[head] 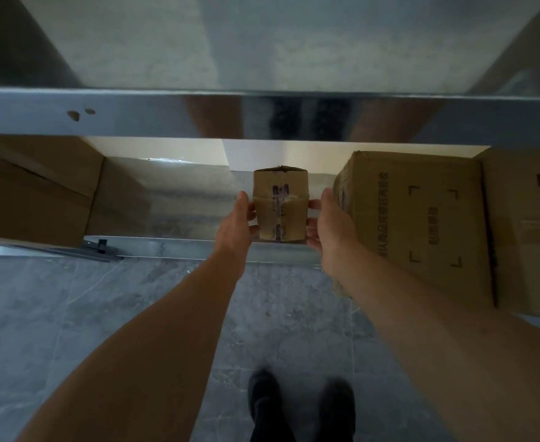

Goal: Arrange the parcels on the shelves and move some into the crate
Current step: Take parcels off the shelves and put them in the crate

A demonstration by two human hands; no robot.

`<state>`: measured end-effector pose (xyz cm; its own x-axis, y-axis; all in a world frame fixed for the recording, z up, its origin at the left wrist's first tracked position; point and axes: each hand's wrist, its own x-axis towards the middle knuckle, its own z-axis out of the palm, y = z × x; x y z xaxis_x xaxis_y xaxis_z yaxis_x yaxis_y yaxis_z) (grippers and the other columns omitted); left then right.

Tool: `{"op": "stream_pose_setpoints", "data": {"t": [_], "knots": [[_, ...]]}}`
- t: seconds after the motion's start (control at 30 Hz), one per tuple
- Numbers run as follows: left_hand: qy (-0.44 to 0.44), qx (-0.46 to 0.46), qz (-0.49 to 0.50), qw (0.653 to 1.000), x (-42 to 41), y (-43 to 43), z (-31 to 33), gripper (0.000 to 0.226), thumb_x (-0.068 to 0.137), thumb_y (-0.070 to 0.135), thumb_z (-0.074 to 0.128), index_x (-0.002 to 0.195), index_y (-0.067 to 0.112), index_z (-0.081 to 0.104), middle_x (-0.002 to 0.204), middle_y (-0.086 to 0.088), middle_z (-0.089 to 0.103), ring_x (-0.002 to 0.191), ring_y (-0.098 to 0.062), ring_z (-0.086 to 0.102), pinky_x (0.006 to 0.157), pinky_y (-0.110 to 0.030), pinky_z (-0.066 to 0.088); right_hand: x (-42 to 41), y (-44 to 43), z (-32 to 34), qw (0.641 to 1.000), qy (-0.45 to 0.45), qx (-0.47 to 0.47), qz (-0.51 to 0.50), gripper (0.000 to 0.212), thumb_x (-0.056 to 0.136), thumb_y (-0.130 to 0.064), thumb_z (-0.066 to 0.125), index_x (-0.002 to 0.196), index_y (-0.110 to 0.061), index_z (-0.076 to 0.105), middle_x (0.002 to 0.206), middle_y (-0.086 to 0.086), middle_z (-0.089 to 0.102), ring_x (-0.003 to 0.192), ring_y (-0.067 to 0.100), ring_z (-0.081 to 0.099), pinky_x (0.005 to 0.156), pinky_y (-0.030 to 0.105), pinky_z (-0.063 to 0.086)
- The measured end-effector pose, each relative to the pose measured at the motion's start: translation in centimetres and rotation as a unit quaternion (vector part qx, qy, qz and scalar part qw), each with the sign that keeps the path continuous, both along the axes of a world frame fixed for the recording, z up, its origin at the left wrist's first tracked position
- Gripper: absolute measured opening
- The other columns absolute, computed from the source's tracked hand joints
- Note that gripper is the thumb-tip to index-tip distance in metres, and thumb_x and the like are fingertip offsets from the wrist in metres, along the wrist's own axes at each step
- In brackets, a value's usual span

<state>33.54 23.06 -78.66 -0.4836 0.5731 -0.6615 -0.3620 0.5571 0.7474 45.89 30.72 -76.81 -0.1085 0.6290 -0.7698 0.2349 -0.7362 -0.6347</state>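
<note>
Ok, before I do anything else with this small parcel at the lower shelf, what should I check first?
1. Grip: left hand and right hand hold the small parcel by opposite sides: ok.
2. Parcel level, taped seam facing the camera: ok.
3. Parcel resting on the lower shelf or lifted clear of it: cannot tell.
4. Free room on the left, bare shelf up to the left box: ok.
5. Clearance on the right: the right hand is close against the large printed box, and contact cannot be ruled out: cannot tell.
6. Crate located: none in view: not ok.
</note>
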Motion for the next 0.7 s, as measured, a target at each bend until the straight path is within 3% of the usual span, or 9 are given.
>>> {"op": "stream_pose_setpoints", "data": {"t": [0.1, 0.17, 0.4, 0.57, 0.63, 0.7], "knots": [[0.002, 0.000, 0.013, 1.000, 0.15, -0.32, -0.19, 0.046, 0.102, 0.058, 0.027, 0.099, 0.030, 0.063, 0.106, 0.008, 0.066, 0.092, -0.009, 0.063, 0.098, -0.039, 0.036, 0.16, 0.07, -0.33, 1.000, 0.008, -0.006, -0.011, 0.051, 0.108, -0.053, 0.030, 0.104, -0.018, 0.067, 0.098, 0.002, 0.069, 0.094, 0.016, 0.065, 0.088, 0.032, 0.053], [-0.007, 0.001, 0.023, 1.000, 0.20, -0.37, -0.22, 0.043, 0.103, 0.057, 0.028, 0.094, 0.031, 0.061, 0.103, 0.009, 0.066, 0.096, -0.011, 0.062, 0.100, -0.040, 0.035, 0.11, 0.05, -0.43, 1.000, 0.014, -0.008, -0.019, 0.049, 0.108, -0.051, 0.032, 0.096, -0.018, 0.067, 0.095, 0.001, 0.069, 0.094, 0.017, 0.064, 0.091, 0.033, 0.052], [-0.015, 0.008, 0.027, 0.999, 0.37, -0.60, -0.25, 0.036, 0.104, 0.053, 0.029, 0.099, 0.033, 0.059, 0.104, 0.007, 0.065, 0.099, -0.011, 0.061, 0.104, -0.041, 0.036, 0.43, -0.28, -0.67, 1.000, 0.014, -0.001, -0.026, 0.047, 0.107, -0.048, 0.036, 0.102, -0.013, 0.068, 0.093, 0.005, 0.070, 0.091, 0.017, 0.064, 0.096, 0.037, 0.054], [-0.020, -0.004, 0.034, 0.999, 0.28, -0.61, -0.18, 0.037, 0.101, 0.059, 0.032, 0.102, 0.032, 0.058, 0.120, 0.000, 0.062, 0.127, -0.020, 0.051, 0.117, -0.050, 0.026, 0.34, -0.20, -0.53, 1.000, 0.003, -0.001, -0.022, 0.050, 0.105, -0.052, 0.038, 0.103, -0.013, 0.069, 0.100, 0.007, 0.073, 0.092, 0.019, 0.065, 0.098, 0.042, 0.055], [-0.020, -0.001, 0.045, 0.999, 0.42, -0.48, -0.03, 0.038, 0.101, 0.058, 0.033, 0.102, 0.029, 0.058, 0.116, 0.000, 0.063, 0.122, -0.019, 0.053, 0.115, -0.047, 0.030, 0.31, -0.32, -0.54, 1.000, 0.003, -0.004, -0.027, 0.049, 0.104, -0.052, 0.040, 0.098, -0.014, 0.069, 0.097, 0.009, 0.074, 0.085, 0.018, 0.065, 0.096, 0.039, 0.056], [-0.014, 0.011, 0.043, 0.999, 0.57, -0.35, 0.23, 0.042, 0.103, 0.055, 0.031, 0.096, 0.029, 0.063, 0.100, 0.006, 0.068, 0.103, -0.010, 0.060, 0.102, -0.037, 0.039, 0.30, -0.52, -0.63, 0.999, 0.004, 0.001, -0.033, 0.048, 0.103, -0.052, 0.041, 0.091, -0.015, 0.070, 0.088, 0.005, 0.072, 0.075, 0.015, 0.062, 0.089, 0.036, 0.056]]}}
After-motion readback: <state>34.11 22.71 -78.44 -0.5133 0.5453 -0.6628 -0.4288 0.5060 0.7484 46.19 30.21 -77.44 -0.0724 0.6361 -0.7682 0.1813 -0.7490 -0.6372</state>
